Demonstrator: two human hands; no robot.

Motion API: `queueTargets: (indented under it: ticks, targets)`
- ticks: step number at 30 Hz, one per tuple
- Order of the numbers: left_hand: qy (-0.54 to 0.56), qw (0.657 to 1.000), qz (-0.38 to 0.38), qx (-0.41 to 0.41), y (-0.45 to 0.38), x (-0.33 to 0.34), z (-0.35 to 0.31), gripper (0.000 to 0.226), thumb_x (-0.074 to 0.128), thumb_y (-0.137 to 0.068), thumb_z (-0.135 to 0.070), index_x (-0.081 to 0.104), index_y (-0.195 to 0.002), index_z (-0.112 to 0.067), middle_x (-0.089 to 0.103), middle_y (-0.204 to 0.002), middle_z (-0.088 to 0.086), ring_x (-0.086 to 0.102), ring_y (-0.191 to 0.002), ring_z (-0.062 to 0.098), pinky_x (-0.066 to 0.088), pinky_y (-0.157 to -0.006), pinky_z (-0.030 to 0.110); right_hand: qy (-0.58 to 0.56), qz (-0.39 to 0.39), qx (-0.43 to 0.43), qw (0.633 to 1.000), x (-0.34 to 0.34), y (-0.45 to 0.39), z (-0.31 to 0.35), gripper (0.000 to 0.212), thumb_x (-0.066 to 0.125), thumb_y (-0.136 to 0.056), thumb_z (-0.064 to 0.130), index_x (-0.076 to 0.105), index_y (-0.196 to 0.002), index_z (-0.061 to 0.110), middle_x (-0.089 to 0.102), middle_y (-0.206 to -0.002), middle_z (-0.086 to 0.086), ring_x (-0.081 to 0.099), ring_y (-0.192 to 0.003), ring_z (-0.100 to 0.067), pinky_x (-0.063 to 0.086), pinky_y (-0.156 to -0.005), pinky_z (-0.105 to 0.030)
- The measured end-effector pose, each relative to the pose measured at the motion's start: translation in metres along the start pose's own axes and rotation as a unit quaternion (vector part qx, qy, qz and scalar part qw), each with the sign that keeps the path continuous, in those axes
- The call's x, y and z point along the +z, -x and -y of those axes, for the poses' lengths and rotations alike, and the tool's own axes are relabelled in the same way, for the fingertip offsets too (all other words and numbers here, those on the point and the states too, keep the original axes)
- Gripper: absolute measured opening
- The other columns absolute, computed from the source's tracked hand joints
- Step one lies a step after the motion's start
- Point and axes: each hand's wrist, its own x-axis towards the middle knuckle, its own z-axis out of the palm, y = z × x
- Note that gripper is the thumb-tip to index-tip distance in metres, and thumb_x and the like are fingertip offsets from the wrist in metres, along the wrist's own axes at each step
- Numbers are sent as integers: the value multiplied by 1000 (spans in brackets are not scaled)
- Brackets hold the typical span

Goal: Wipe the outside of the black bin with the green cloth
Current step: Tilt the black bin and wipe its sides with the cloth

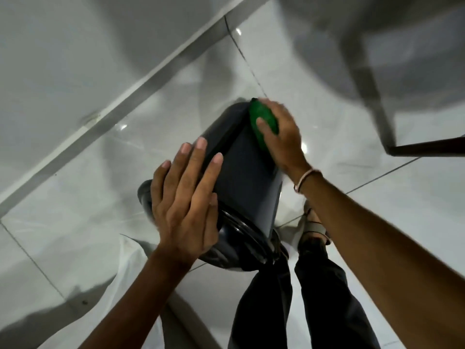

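Shiny white floor tiles [377, 222] fill the room, and a grey chair leg [370, 96] stands off to the right. The black bin [246, 177] is tipped over in the middle, its base pointing away from the person and its open end with a black bag near the person's legs. The left hand [186, 205] lies flat and open on the bin's side, with nothing in it, and keeps the bin steady. The right hand [281, 137] is curled around the green cloth [264, 122] and presses it on the far end of the bin. The bin looks light, hard and smooth, so it could slide or roll on the tiles. Pressing down on its flat side looks best. The cloth looks soft and easy to squash.
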Motion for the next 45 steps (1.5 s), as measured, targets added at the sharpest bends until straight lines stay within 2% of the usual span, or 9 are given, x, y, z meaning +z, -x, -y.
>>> queueTargets:
  ticks: [6, 13, 16, 23, 27, 30, 39, 42, 45]
  targets:
    - [-67, 995, 59, 38, 6, -16, 27, 48, 29, -109, -24, 59, -144, -12, 53, -154, 29, 53, -143, 49, 48, -96, 55, 38, 173, -278, 944, 10, 94, 15, 51, 46, -105, 41, 44, -155, 33, 36, -171, 0, 13, -165, -19, 7, -135, -46]
    - [-60, 994, 88, 25, 19, -35, 66, 51, 36, -100, -7, 55, -146, 0, 43, -161, 27, 44, -153, 44, 48, -110, 66, 88, -3, -32, 996, 36, -14, 6, 43, 56, -106, 26, 56, -149, 17, 42, -166, -15, 31, -159, -37, 26, -128, -54]
    - [-36, 998, 46, 9, 2, -23, 64, 50, 39, -98, -7, 62, -141, 3, 40, -167, 20, 70, -117, 51, 53, -96, 56, 60, 11, -6, 998, 33, -29, 21, 46, 57, -105, 24, 54, -151, 21, 43, -166, -12, 31, -159, -34, 24, -129, -45]
    - [-31, 981, 67, -180, -7, -35, 93, 59, 22, -114, -40, 60, -148, -10, 45, -166, 16, 46, -136, -8, 44, -107, 36, 55, 181, -328, 925, 38, 47, 40, 54, 51, -102, 43, 49, -153, 26, 39, -168, -11, 27, -161, -32, 17, -131, -51]
    - [-20, 974, 75, -212, -7, -39, 100, 56, 23, -111, -28, 58, -149, -5, 35, -170, 20, 26, -157, -7, 31, -125, 19, 27, 44, -56, 997, 40, -17, 9, 50, 55, -107, 30, 47, -155, 17, 35, -169, -15, 29, -159, -34, 25, -130, -51]
    - [-23, 977, 96, -190, -20, -37, 98, 59, 18, -112, -29, 49, -155, -5, 17, -174, 27, 10, -166, 38, 14, -136, 55, -85, -9, 141, 986, 38, -48, 8, 55, 52, -108, 32, 37, -161, 24, 24, -173, -13, 25, -161, -32, 26, -130, -51]
    - [-41, 991, 100, -80, -30, -28, 90, 61, 16, -114, -32, 46, -155, 0, 33, -169, 21, 20, -165, 28, 22, -135, 48, -11, 201, -278, 939, 25, 60, 47, 58, 51, -103, 45, 37, -158, 35, 18, -177, -5, 5, -166, -24, 4, -135, -45]
    - [-19, 990, 98, -98, -33, -30, 97, 56, 19, -115, -30, 41, -159, -4, 35, -169, 17, 25, -164, 28, 25, -135, 46, -5, 113, -184, 976, 26, 46, 15, 56, 49, -104, 41, 38, -158, 30, 20, -175, -8, 13, -165, -28, 21, -131, -45]
    - [-8, 991, 90, -102, -38, -25, 104, 56, 17, -116, -29, 40, -159, -1, 39, -167, 24, 26, -163, 38, 23, -136, 49, -112, 36, 102, 988, 26, 10, -22, 53, 50, -108, 34, 39, -158, 26, 29, -171, -11, 27, -160, -31, 33, -128, -45]
